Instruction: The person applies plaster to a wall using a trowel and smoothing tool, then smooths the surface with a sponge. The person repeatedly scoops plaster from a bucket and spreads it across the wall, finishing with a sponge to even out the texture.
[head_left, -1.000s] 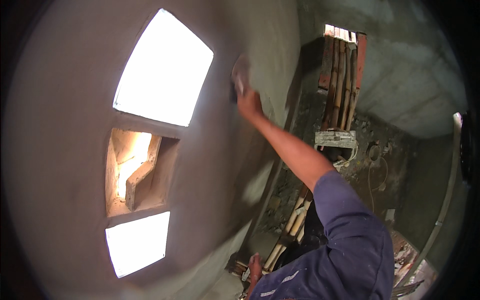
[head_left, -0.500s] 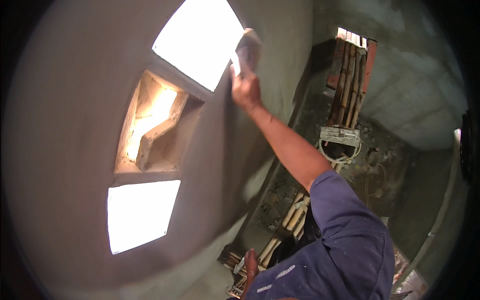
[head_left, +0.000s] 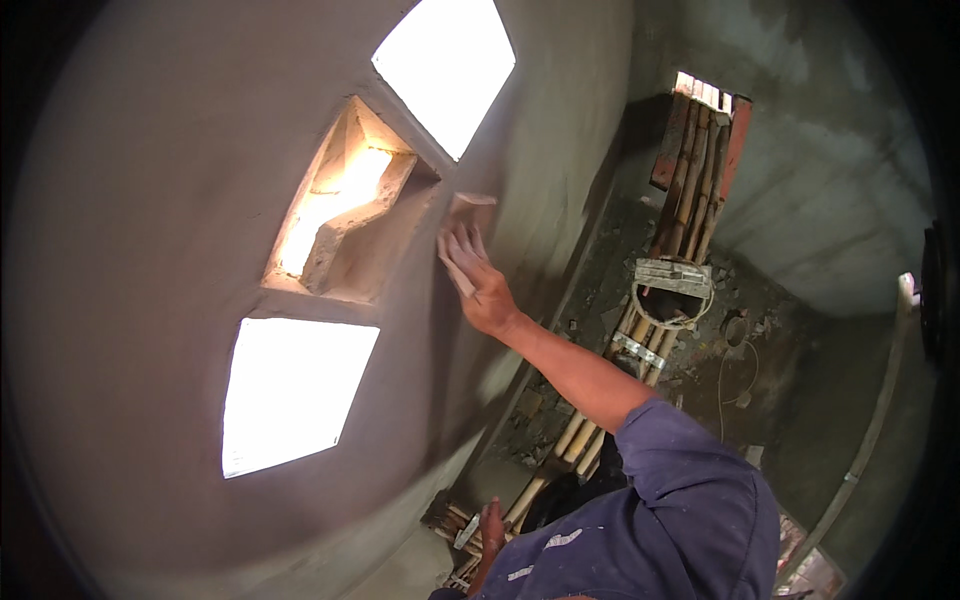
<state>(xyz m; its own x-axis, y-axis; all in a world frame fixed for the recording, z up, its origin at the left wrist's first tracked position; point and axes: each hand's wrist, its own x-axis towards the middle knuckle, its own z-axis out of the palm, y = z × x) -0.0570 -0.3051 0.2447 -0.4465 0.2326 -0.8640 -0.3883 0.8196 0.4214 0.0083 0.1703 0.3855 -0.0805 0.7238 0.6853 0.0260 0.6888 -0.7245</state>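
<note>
My right hand (head_left: 482,290) reaches up to the grey plastered wall (head_left: 150,250), its fingers closed over a flat, brownish rectangular block (head_left: 474,200). The block lies against the wall just right of the openings; blur hides whether it is a sponge or a float. Beside it are an upper bright opening (head_left: 450,75), a deep recess with an angled divider (head_left: 345,240) and a lower bright opening (head_left: 295,395). My left hand (head_left: 492,525) is low beside my shirt, near bamboo poles; its fingers are too small and partly hidden to read.
Bamboo poles (head_left: 690,180) run below me, with a reddish board (head_left: 738,145) alongside. A dirty pale container with a round rim (head_left: 675,285) sits across them. Rubble (head_left: 745,330) lies on the floor far below. A long pole (head_left: 875,420) leans at the right.
My right hand and the block have moved down along the wall, from beside the upper opening to beside the recess. The view has shifted a little. My left hand stays low.
</note>
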